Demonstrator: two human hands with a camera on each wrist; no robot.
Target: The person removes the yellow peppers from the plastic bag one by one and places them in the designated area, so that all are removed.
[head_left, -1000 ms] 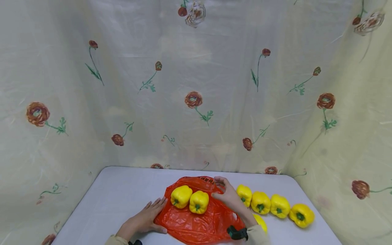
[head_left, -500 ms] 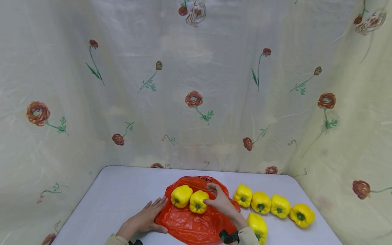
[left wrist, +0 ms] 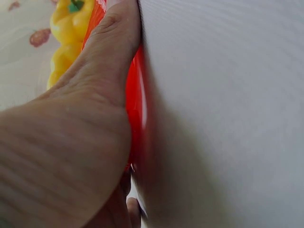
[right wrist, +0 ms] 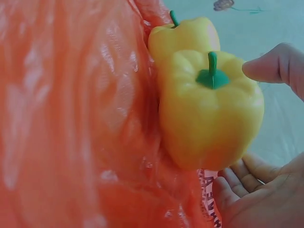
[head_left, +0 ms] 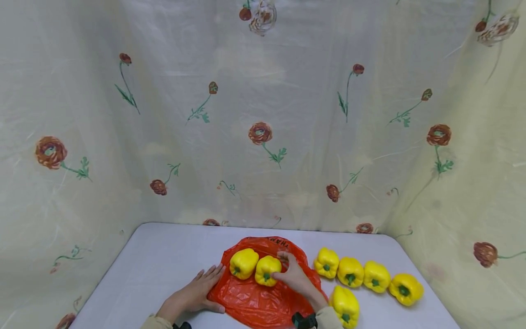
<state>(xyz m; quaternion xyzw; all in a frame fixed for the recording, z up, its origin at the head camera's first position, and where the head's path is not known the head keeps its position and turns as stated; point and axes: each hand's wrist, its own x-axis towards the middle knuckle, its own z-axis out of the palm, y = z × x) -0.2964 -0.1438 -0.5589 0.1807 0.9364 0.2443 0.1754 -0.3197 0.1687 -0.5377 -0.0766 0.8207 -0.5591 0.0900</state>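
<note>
A crumpled red plastic bag [head_left: 255, 308] lies flat on the table, with two yellow bell peppers side by side on it. My left hand [head_left: 195, 292] rests on the bag's left edge, fingers extended and thumb spread. Around the right-hand bell pepper [head_left: 265, 267], my right hand [head_left: 297, 276] is spread, its thumb by the stem end and its fingers behind. In the right wrist view the thumb [right wrist: 268, 66] meets the pepper's edge; whether the fingers press on it is unclear. The left bell pepper [head_left: 244, 260] touches its neighbour.
Several yellow bell peppers [head_left: 350, 272] stand in a slanting row to the right of the bag. One more bell pepper [head_left: 345, 304] lies nearer, beside the right forearm. A flower-printed curtain [head_left: 263, 183] hangs behind and along both sides of the white table [head_left: 172, 246].
My right hand has come leftward from the bag's far right edge to the right-hand pepper, uncovering the peppers beside the forearm. The left hand has stayed in place.
</note>
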